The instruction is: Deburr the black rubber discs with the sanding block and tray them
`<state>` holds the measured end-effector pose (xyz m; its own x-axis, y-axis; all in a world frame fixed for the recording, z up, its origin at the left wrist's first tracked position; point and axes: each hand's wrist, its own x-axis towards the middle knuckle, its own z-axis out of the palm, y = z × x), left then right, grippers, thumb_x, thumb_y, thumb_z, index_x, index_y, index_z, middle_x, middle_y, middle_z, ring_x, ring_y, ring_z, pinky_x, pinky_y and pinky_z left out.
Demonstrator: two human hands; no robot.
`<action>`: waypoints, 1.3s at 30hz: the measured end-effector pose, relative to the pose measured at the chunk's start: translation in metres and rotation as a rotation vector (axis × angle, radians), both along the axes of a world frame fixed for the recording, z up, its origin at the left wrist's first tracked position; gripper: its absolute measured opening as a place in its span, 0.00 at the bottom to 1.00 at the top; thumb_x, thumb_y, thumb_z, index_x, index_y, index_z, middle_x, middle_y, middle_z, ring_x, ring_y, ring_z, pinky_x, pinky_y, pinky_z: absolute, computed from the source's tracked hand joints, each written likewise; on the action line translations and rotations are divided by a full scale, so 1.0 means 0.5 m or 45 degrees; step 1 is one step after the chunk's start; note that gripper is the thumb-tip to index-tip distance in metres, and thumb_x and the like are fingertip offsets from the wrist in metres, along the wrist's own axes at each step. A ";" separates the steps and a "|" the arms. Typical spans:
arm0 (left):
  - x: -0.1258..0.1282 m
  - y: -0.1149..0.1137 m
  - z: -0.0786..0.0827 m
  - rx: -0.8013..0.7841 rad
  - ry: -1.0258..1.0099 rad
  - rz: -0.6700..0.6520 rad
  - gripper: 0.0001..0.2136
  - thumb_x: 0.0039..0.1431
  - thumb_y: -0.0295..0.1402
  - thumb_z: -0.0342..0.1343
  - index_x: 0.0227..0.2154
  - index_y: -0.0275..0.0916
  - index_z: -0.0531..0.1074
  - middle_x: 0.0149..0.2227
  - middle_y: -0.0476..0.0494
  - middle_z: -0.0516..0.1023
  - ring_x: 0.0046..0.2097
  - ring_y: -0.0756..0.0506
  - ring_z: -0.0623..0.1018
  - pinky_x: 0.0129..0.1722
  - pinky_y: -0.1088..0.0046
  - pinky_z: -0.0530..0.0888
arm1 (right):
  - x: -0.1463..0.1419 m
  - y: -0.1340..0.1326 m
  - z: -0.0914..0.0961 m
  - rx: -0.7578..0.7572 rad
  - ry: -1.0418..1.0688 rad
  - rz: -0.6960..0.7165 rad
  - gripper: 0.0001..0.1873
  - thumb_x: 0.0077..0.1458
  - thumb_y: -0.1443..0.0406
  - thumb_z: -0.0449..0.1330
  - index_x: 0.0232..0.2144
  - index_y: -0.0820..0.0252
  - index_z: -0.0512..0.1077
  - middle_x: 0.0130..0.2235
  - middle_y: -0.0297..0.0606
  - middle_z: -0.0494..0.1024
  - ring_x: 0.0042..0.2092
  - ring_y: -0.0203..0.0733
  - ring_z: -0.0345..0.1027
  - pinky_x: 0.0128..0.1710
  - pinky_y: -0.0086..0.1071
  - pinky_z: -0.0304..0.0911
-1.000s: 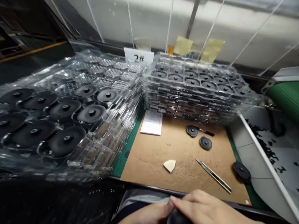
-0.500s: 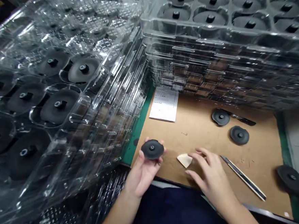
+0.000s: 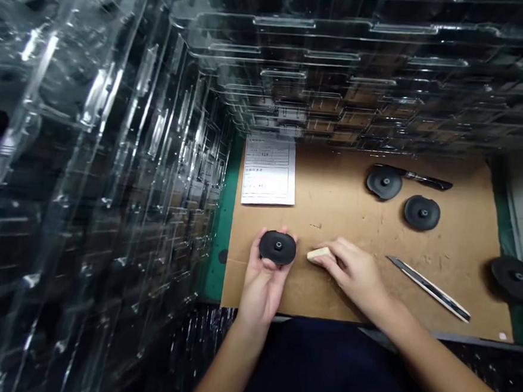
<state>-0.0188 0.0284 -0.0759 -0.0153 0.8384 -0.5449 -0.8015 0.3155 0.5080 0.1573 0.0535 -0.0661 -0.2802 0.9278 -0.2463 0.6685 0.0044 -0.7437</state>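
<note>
My left hand (image 3: 264, 286) grips a round black part (image 3: 278, 247), a disc with a small hollow stem at its centre facing up. Just to its right, my right hand (image 3: 350, 268) pinches a small cream-coloured wedge (image 3: 319, 254) that looks like a piece of sponge. The wedge and the black disc are apart. Beyond my right hand, a utility knife (image 3: 429, 288) with a white-edged handle lies slantwise, blade pointing up and left. Both hands are above a brown cardboard sheet (image 3: 328, 195).
Tall stacks of clear plastic trays (image 3: 157, 153) wall in the left and far sides. Two similar discs (image 3: 422, 212) lie at the back right beside a black pen (image 3: 428, 181); another disc (image 3: 514, 278) sits at the right edge. A printed paper (image 3: 269, 173) lies back left.
My right hand has closed on the cream wedge and picked it up from the cardboard. The left hand still holds the disc. My view has tipped down towards the work surface.
</note>
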 end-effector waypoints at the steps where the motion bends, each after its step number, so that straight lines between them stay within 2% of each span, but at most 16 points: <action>1: 0.002 0.002 -0.004 0.008 0.011 -0.004 0.24 0.48 0.36 0.64 0.49 0.47 0.65 0.54 0.37 0.70 0.56 0.36 0.70 0.60 0.55 0.58 | -0.002 0.010 0.005 -0.033 0.023 -0.015 0.12 0.61 0.57 0.51 0.38 0.56 0.71 0.31 0.35 0.74 0.31 0.37 0.68 0.29 0.28 0.63; 3: 0.005 0.003 -0.011 0.031 0.038 -0.011 0.24 0.48 0.36 0.63 0.49 0.48 0.64 0.53 0.38 0.70 0.55 0.36 0.70 0.59 0.54 0.59 | -0.009 0.032 0.014 -0.117 0.107 -0.037 0.13 0.61 0.57 0.50 0.37 0.58 0.69 0.28 0.32 0.73 0.27 0.34 0.67 0.24 0.26 0.61; 5: 0.007 0.002 -0.014 0.052 0.065 -0.014 0.24 0.49 0.35 0.63 0.49 0.48 0.64 0.53 0.39 0.70 0.55 0.37 0.70 0.58 0.55 0.60 | -0.024 0.054 0.021 -0.198 0.215 -0.064 0.13 0.61 0.56 0.50 0.36 0.59 0.68 0.27 0.32 0.72 0.27 0.34 0.67 0.24 0.25 0.61; 9: 0.009 -0.001 -0.015 0.033 0.093 -0.005 0.22 0.51 0.31 0.61 0.49 0.47 0.64 0.53 0.40 0.70 0.58 0.41 0.67 0.58 0.62 0.62 | -0.064 0.067 0.036 -0.149 0.174 -0.142 0.09 0.60 0.62 0.51 0.39 0.59 0.68 0.36 0.37 0.75 0.35 0.39 0.69 0.33 0.30 0.63; 11: 0.010 -0.002 -0.013 0.007 0.077 -0.018 0.21 0.52 0.30 0.60 0.49 0.48 0.64 0.54 0.41 0.70 0.58 0.41 0.67 0.58 0.62 0.63 | -0.078 0.059 0.045 -0.099 0.129 -0.041 0.08 0.59 0.66 0.51 0.39 0.58 0.69 0.39 0.38 0.76 0.38 0.41 0.69 0.38 0.33 0.62; 14: 0.010 -0.001 -0.012 -0.019 0.077 -0.036 0.21 0.51 0.30 0.61 0.48 0.49 0.64 0.54 0.42 0.69 0.57 0.40 0.68 0.57 0.62 0.63 | -0.083 0.050 0.054 -0.091 0.133 0.136 0.08 0.58 0.67 0.51 0.38 0.57 0.70 0.38 0.36 0.77 0.38 0.41 0.70 0.38 0.32 0.63; 17: 0.010 -0.001 -0.012 -0.016 0.110 -0.023 0.21 0.51 0.29 0.61 0.48 0.48 0.65 0.53 0.42 0.71 0.58 0.42 0.67 0.57 0.66 0.63 | -0.080 0.048 0.057 -0.082 0.086 0.092 0.09 0.59 0.68 0.50 0.37 0.58 0.70 0.38 0.38 0.77 0.40 0.42 0.70 0.40 0.33 0.63; 21: 0.008 -0.003 -0.014 0.003 0.046 -0.051 0.20 0.53 0.30 0.60 0.49 0.49 0.64 0.54 0.43 0.70 0.56 0.40 0.70 0.55 0.64 0.66 | -0.078 0.048 0.057 -0.105 0.179 0.154 0.09 0.59 0.67 0.52 0.38 0.56 0.71 0.36 0.33 0.77 0.34 0.37 0.70 0.35 0.28 0.63; 23: 0.008 -0.003 -0.016 0.026 0.070 -0.038 0.21 0.53 0.29 0.60 0.49 0.48 0.64 0.54 0.42 0.70 0.56 0.42 0.69 0.55 0.67 0.66 | -0.076 0.051 0.054 -0.125 0.146 0.119 0.08 0.58 0.67 0.53 0.37 0.56 0.72 0.35 0.33 0.78 0.33 0.36 0.70 0.33 0.28 0.62; 25: 0.007 -0.003 -0.018 0.037 0.096 -0.025 0.21 0.52 0.27 0.60 0.49 0.47 0.64 0.53 0.41 0.70 0.57 0.43 0.68 0.55 0.68 0.65 | -0.074 0.052 0.052 -0.099 0.081 0.072 0.08 0.58 0.68 0.53 0.37 0.58 0.72 0.37 0.35 0.78 0.36 0.38 0.70 0.36 0.30 0.62; 29: 0.006 -0.002 -0.019 0.039 0.036 -0.068 0.21 0.53 0.28 0.59 0.49 0.49 0.64 0.54 0.42 0.69 0.56 0.39 0.69 0.55 0.61 0.66 | -0.075 0.045 0.056 -0.088 0.168 0.127 0.09 0.58 0.68 0.53 0.39 0.56 0.72 0.36 0.33 0.78 0.35 0.36 0.70 0.35 0.28 0.62; 33: 0.006 -0.002 -0.018 0.087 0.093 -0.042 0.21 0.53 0.28 0.60 0.49 0.47 0.65 0.53 0.40 0.70 0.57 0.42 0.68 0.55 0.67 0.66 | -0.080 0.045 0.057 -0.100 0.126 0.031 0.08 0.58 0.68 0.54 0.37 0.57 0.73 0.37 0.33 0.78 0.35 0.36 0.71 0.35 0.28 0.62; 36: 0.006 -0.001 -0.017 0.083 0.086 -0.071 0.20 0.54 0.31 0.59 0.50 0.49 0.64 0.53 0.41 0.70 0.56 0.41 0.70 0.56 0.63 0.66 | -0.079 0.040 0.057 -0.077 0.183 0.048 0.09 0.58 0.67 0.53 0.38 0.55 0.73 0.38 0.32 0.78 0.38 0.36 0.71 0.38 0.27 0.63; 39: 0.003 0.001 -0.015 0.094 0.100 -0.127 0.24 0.52 0.32 0.60 0.52 0.49 0.62 0.53 0.41 0.70 0.55 0.39 0.71 0.57 0.60 0.64 | -0.053 0.026 0.053 -0.044 0.169 -0.105 0.09 0.58 0.65 0.54 0.38 0.55 0.74 0.37 0.32 0.78 0.35 0.35 0.71 0.35 0.27 0.63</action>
